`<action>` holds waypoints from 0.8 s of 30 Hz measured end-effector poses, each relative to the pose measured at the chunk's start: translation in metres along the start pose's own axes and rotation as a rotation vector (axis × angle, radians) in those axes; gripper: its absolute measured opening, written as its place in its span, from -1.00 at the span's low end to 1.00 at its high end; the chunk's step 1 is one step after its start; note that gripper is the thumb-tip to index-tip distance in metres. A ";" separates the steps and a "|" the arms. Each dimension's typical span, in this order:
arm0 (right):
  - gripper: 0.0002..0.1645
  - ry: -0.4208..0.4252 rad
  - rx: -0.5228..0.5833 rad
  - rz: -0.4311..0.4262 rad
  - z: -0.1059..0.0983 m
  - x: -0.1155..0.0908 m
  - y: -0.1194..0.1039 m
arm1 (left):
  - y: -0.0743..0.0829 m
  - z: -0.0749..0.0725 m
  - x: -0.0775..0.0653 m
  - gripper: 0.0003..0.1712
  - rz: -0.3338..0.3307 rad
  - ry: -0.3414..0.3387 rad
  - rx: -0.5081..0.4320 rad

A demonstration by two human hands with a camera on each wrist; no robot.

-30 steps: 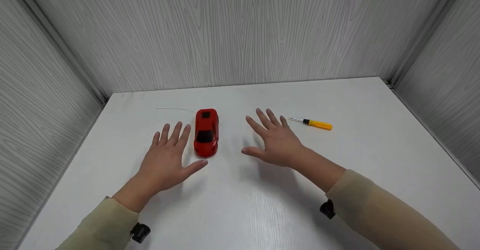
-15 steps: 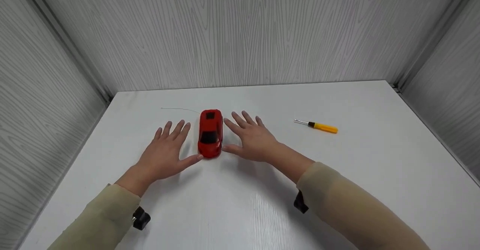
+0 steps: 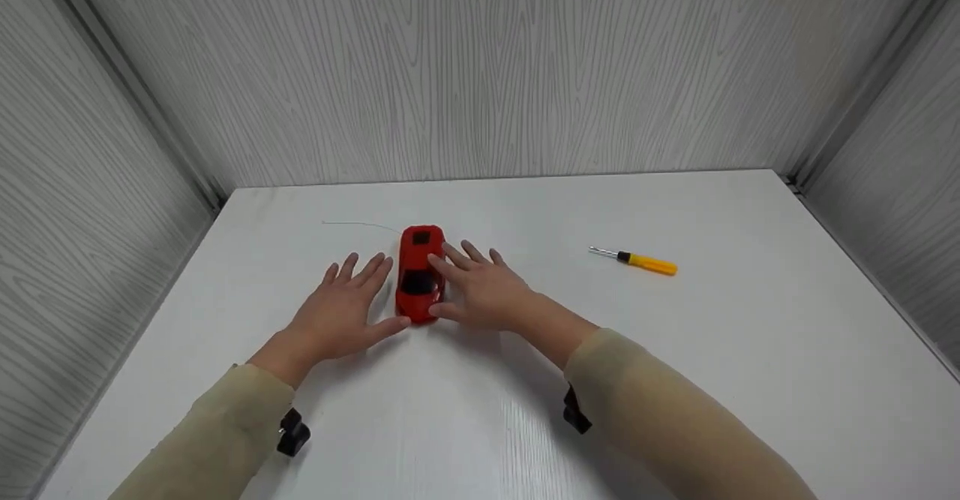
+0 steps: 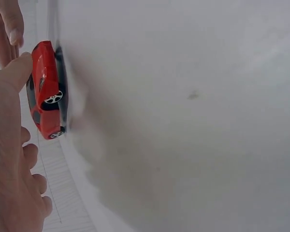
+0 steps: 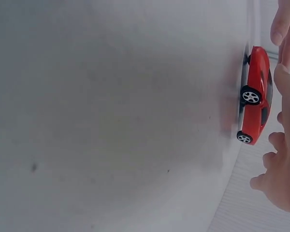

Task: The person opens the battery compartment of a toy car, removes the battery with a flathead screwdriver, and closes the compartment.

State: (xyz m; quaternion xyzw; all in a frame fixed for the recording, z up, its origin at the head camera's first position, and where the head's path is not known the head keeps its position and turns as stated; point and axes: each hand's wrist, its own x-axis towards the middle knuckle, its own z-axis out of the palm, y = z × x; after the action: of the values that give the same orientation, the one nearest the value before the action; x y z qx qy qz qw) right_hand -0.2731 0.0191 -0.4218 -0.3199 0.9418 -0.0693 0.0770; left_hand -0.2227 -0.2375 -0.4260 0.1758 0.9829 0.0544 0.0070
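Note:
A red toy car (image 3: pixel 420 260) with dark windows stands on its wheels on the white table (image 3: pixel 480 425), its front toward the person. In the head view the left hand (image 3: pixel 341 312) is spread to the left of it, thumb tip at the car's front corner. On the other side the right hand (image 3: pixel 484 290) is spread too, its index finger and thumb overlapping the car's right flank. Neither hand curls round it. Both wrist views show the toy car (image 4: pixel 48 92) from the side, wheels on the tabletop, with the fingers close above it.
A screwdriver (image 3: pixel 637 261) with a yellow handle lies to the right. A thin wire (image 3: pixel 360 223) runs left from the rear of the car. Grey wood-grain panels (image 3: pixel 480 72) enclose the table at the back and both sides.
The right hand has moved left from beside the screwdriver to the car's right side. The left hand has shifted only slightly. Relative to the table, the car stays where it was.

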 end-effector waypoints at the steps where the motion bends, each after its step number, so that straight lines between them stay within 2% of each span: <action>1: 0.01 -0.006 -0.003 0.000 0.001 0.001 -0.002 | 0.000 0.001 0.000 0.18 -0.001 -0.006 0.003; 10: -0.02 -0.053 0.007 0.011 0.008 0.005 -0.009 | 0.001 0.006 0.003 0.12 0.017 -0.028 -0.029; 17: -0.03 -0.062 0.026 0.015 0.009 0.004 -0.007 | 0.002 0.010 0.007 0.03 0.044 -0.024 -0.101; 24: -0.05 -0.065 0.048 0.010 0.007 0.004 -0.006 | 0.001 0.014 0.010 -0.01 -0.007 -0.035 -0.203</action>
State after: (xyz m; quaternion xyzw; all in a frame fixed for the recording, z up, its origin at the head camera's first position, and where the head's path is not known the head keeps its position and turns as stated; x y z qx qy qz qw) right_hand -0.2708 0.0114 -0.4278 -0.3154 0.9384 -0.0809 0.1157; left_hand -0.2315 -0.2312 -0.4398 0.1717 0.9726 0.1507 0.0423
